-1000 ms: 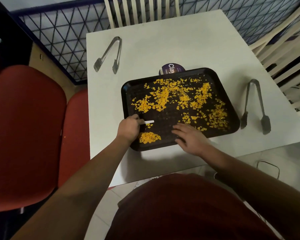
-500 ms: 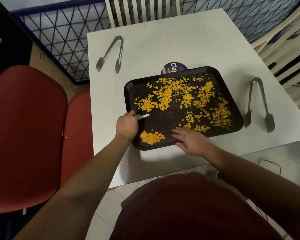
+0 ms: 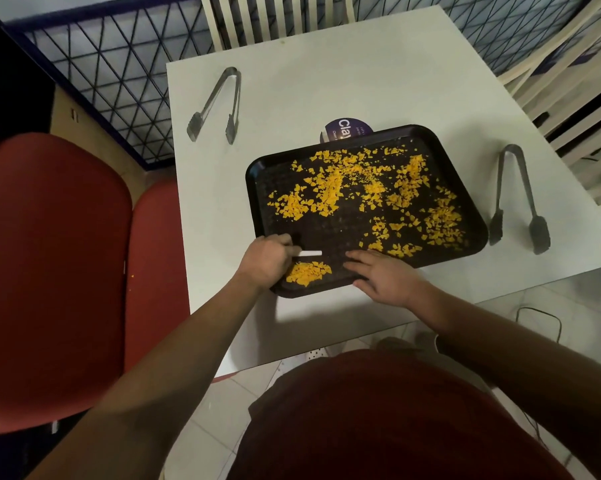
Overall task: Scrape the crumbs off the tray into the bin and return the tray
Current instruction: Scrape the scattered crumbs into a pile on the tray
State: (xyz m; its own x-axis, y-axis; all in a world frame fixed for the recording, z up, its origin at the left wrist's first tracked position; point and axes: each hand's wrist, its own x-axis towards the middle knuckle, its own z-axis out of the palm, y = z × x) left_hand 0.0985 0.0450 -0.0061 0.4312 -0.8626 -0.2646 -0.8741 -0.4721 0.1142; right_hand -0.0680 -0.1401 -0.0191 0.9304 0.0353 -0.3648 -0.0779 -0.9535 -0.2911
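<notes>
A black tray (image 3: 254, 188) lies on the white table (image 3: 326, 81), strewn with yellow crumbs (image 3: 330, 188). A small heap of crumbs (image 3: 307, 273) sits in the tray's near left corner. My left hand (image 3: 266, 259) is at that corner, shut on a thin white scraper (image 3: 309, 253) whose blade lies just above the heap. My right hand (image 3: 383, 275) rests flat on the tray's near rim, fingers spread, holding nothing. No bin is in view.
Metal tongs (image 3: 219, 105) lie at the table's far left, a second pair of tongs (image 3: 519, 199) lies right of the tray. A purple round label (image 3: 347, 129) peeks from behind the tray. Red chairs (image 3: 49, 271) stand left; pale slatted chairs (image 3: 569, 64) stand behind and right.
My left hand drew the scraper back toward the near rim, down to the crumb heap. The right hand stayed on the rim.
</notes>
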